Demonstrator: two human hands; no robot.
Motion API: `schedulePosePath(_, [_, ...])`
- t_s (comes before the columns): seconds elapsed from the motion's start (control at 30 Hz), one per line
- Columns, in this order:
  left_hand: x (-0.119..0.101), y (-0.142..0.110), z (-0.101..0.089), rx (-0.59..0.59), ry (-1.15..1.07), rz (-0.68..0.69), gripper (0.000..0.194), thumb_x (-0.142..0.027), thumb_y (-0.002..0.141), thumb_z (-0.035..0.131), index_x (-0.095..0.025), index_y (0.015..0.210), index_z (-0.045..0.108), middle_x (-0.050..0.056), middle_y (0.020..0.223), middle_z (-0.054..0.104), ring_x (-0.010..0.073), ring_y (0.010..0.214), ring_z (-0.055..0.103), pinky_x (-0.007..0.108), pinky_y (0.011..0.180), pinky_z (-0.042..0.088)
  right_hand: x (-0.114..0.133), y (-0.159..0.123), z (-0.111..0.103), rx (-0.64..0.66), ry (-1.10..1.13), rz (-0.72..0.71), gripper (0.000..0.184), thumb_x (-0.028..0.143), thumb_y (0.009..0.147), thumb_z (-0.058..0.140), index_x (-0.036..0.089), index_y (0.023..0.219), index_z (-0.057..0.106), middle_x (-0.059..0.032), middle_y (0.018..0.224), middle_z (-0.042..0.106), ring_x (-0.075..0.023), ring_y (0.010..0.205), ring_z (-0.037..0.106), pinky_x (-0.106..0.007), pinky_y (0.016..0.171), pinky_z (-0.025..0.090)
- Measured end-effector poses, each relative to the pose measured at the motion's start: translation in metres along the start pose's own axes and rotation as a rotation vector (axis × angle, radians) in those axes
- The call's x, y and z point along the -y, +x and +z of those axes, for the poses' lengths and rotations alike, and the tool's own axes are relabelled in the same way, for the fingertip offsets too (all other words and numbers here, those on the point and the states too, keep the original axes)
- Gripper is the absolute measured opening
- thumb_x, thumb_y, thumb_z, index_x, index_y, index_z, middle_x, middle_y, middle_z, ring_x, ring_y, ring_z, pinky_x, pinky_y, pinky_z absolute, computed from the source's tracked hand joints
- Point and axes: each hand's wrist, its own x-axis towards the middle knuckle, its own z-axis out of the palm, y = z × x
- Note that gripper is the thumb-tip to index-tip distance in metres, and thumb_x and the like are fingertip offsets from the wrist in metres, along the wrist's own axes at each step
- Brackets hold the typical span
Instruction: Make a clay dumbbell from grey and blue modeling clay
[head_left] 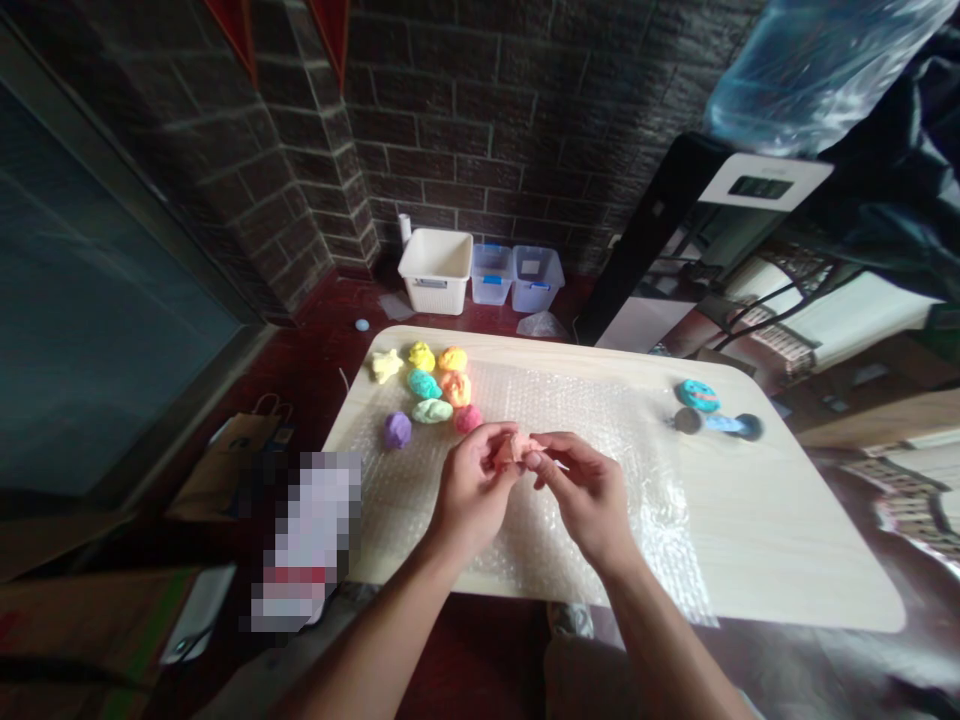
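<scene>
A lump of salmon-pink modelling clay (514, 450) is held between both hands above the bubble wrap. My left hand (474, 490) is closed around its left side. With thumb and fingers, my right hand (581, 485) pinches its right side; a thin pale tip shows beside those fingers, too small to name. Just beyond my left hand lies a crimson clay lump (467, 419). Near it are a light green lump (433, 411), a teal lump (424, 384), an orange lump (455, 389) and a purple lump (397, 430). Yellow lumps (421, 356) sit at the back left.
Bubble wrap (570, 400) covers the middle of the pale table (817, 540). A blue dumbbell-shaped object (720, 424) and a teal round piece (699, 395) lie at the right. Beyond the table stand a white bin (436, 270), clear tubs (537, 280) and a water dispenser (660, 240).
</scene>
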Motion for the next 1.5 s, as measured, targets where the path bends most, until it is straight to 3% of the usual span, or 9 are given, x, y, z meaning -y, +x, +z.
schedulePosePath(0.27, [-0.004, 0.001, 0.001, 0.051, -0.047, -0.062, 0.029, -0.033, 0.092, 0.082, -0.014, 0.114, 0.080, 0.011, 0.110, 0.082, 0.0225, 0.099, 0.076, 0.030, 0.087, 0.060, 0.001, 0.002, -0.001, -0.055, 0.120, 0.076, 0.030, 0.047, 0.089, 0.086, 0.020, 0.099, 0.078, -0.0033, 0.077, 0.075, -0.0164, 0.066, 0.068, -0.029, 0.061, 0.058])
schedulePosePath(0.4, [-0.005, 0.001, 0.001, 0.121, -0.002, -0.080, 0.034, -0.037, 0.091, 0.082, -0.013, 0.115, 0.081, 0.011, 0.101, 0.082, 0.0211, 0.084, 0.075, 0.028, 0.074, 0.059, 0.000, 0.002, -0.006, 0.048, 0.101, 0.167, 0.049, 0.051, 0.089, 0.085, 0.019, 0.125, 0.075, -0.0028, 0.080, 0.075, -0.0180, 0.067, 0.070, -0.031, 0.060, 0.058])
schedulePosePath(0.5, [-0.003, 0.001, 0.001, 0.163, -0.008, -0.119, 0.034, -0.040, 0.089, 0.083, -0.012, 0.108, 0.081, 0.012, 0.098, 0.082, 0.0220, 0.079, 0.075, 0.030, 0.069, 0.060, 0.002, 0.003, -0.010, 0.177, 0.079, 0.211, 0.044, 0.054, 0.092, 0.081, 0.016, 0.114, 0.081, -0.0058, 0.081, 0.077, -0.0170, 0.065, 0.068, -0.030, 0.058, 0.057])
schedulePosePath(0.6, [-0.001, 0.000, 0.000, 0.068, -0.052, -0.166, 0.041, -0.037, 0.082, 0.090, -0.013, 0.113, 0.077, 0.011, 0.098, 0.082, 0.0229, 0.082, 0.077, 0.031, 0.071, 0.062, 0.004, 0.005, -0.011, 0.229, 0.133, 0.248, 0.039, 0.054, 0.091, 0.082, 0.016, 0.104, 0.083, -0.0066, 0.082, 0.079, -0.0164, 0.067, 0.069, -0.028, 0.060, 0.058])
schedulePosePath(0.7, [-0.004, 0.001, -0.001, -0.001, -0.057, -0.186, 0.046, -0.033, 0.078, 0.093, -0.015, 0.115, 0.074, 0.009, 0.097, 0.081, 0.0221, 0.084, 0.078, 0.031, 0.074, 0.063, 0.004, 0.006, -0.010, 0.167, 0.241, 0.293, 0.035, 0.051, 0.088, 0.086, 0.017, 0.098, 0.082, -0.0051, 0.078, 0.078, -0.0154, 0.065, 0.070, -0.027, 0.061, 0.059])
schedulePosePath(0.87, [-0.008, 0.004, -0.001, 0.199, -0.066, -0.156, 0.034, -0.042, 0.087, 0.085, -0.014, 0.105, 0.081, 0.014, 0.106, 0.083, 0.0284, 0.097, 0.079, 0.041, 0.091, 0.064, 0.001, 0.006, -0.007, 0.047, 0.412, 0.351, 0.035, 0.043, 0.077, 0.097, 0.021, 0.095, 0.078, -0.0041, 0.088, 0.082, -0.0178, 0.074, 0.076, -0.034, 0.075, 0.066])
schedulePosePath(1.0, [-0.004, 0.003, -0.003, 0.149, 0.036, -0.075, 0.030, -0.044, 0.093, 0.079, -0.015, 0.098, 0.083, 0.012, 0.101, 0.085, 0.0293, 0.097, 0.080, 0.040, 0.091, 0.062, 0.001, 0.005, -0.005, 0.007, 0.442, 0.371, 0.042, 0.041, 0.070, 0.101, 0.023, 0.096, 0.074, -0.0020, 0.089, 0.083, -0.0190, 0.077, 0.078, -0.039, 0.083, 0.067])
schedulePosePath(1.2, [0.003, -0.003, -0.006, -0.006, 0.235, -0.030, 0.026, -0.040, 0.096, 0.074, -0.017, 0.093, 0.085, 0.008, 0.085, 0.082, 0.0271, 0.084, 0.079, 0.036, 0.084, 0.061, -0.006, 0.000, 0.001, 0.039, 0.163, 0.209, 0.039, 0.050, 0.078, 0.094, 0.021, 0.085, 0.069, -0.0050, 0.085, 0.082, -0.0198, 0.074, 0.076, -0.034, 0.070, 0.064])
schedulePosePath(1.5, [0.009, -0.006, 0.005, -0.061, -0.004, -0.123, 0.034, -0.048, 0.092, 0.076, -0.015, 0.095, 0.083, 0.010, 0.093, 0.084, 0.0265, 0.083, 0.079, 0.041, 0.083, 0.066, 0.000, -0.008, 0.002, 0.019, -0.379, -0.173, 0.014, 0.037, 0.099, 0.074, 0.023, 0.097, 0.077, -0.0077, 0.096, 0.070, -0.0205, 0.078, 0.072, -0.032, 0.067, 0.066])
